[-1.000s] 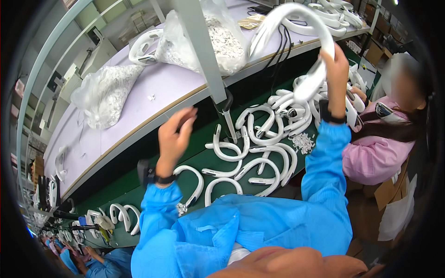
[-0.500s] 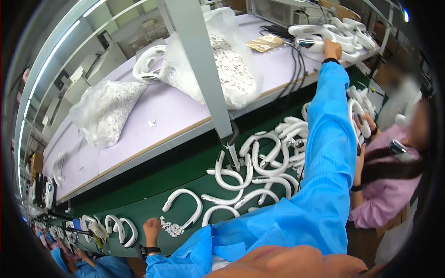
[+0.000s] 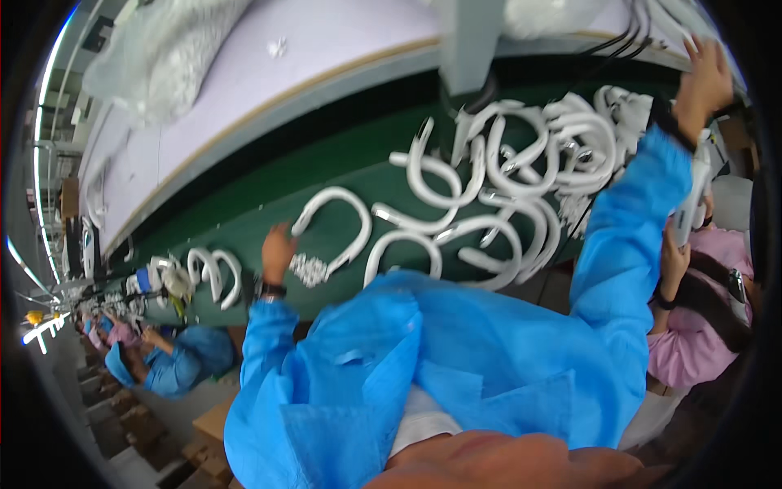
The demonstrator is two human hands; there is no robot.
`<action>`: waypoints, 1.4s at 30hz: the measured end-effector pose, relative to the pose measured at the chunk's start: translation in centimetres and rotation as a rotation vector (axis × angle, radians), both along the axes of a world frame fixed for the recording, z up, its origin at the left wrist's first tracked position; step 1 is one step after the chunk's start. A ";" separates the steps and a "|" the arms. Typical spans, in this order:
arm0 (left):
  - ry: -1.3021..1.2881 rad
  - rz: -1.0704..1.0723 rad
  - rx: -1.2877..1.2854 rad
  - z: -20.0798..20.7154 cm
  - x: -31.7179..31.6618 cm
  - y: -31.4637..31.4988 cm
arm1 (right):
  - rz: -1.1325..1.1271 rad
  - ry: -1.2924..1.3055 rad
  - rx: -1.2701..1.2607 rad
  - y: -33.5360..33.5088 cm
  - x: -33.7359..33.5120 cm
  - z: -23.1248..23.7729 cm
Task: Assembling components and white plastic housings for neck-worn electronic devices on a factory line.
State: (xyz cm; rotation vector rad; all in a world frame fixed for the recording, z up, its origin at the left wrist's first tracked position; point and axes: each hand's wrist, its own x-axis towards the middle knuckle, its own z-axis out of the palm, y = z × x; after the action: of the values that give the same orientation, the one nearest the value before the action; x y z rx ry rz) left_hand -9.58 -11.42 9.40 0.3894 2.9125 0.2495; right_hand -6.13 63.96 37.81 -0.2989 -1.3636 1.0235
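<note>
My left hand [image 3: 278, 253] is over the green work surface with its fingers curled; what they hold, if anything, is hidden. Right beside it lies a white U-shaped neckband [image 3: 362, 224], one end close to my fingers. A pile of small white parts [image 3: 308, 270] lies by the neckband's other end. My right arm stretches far to the right, and my right hand [image 3: 705, 85] is raised by the upper shelf with its fingers extended and apart. I see nothing held in it. Several more white neckbands [image 3: 440, 175] lie overlapping between my hands.
A grey post [image 3: 471, 49] rises at the shelf's edge. On the pale shelf [image 3: 326, 41] stands a clear bag [image 3: 159, 61] of white parts, and black cables [image 3: 623, 37] hang farther right. A co-worker in pink [image 3: 700, 326] sits close on my right; others in blue [image 3: 191, 359] work at left.
My right hand has come away from the white neckband it gripped on the shelf pile and moved nearer. My left hand stays beside the small parts. The view has tilted down.
</note>
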 end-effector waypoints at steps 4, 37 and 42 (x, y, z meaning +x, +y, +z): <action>0.045 -0.166 -0.018 -2.3 -2.4 3.8 | -0.293 -0.571 0.197 -18.5 10.3 -7.9; -0.614 0.200 0.642 -3.2 -7.8 1.7 | -0.098 -1.536 0.234 -5.9 25.7 -44.1; -0.828 0.456 1.196 -6.0 -5.0 2.9 | 1.253 -0.629 -0.780 -17.9 12.2 -16.4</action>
State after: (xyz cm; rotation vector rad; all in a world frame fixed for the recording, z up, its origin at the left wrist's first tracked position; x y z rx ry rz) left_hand -14.57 -8.48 3.38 -0.2269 1.7009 1.7172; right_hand 6.06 46.10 21.45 -0.3433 -1.6397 2.6980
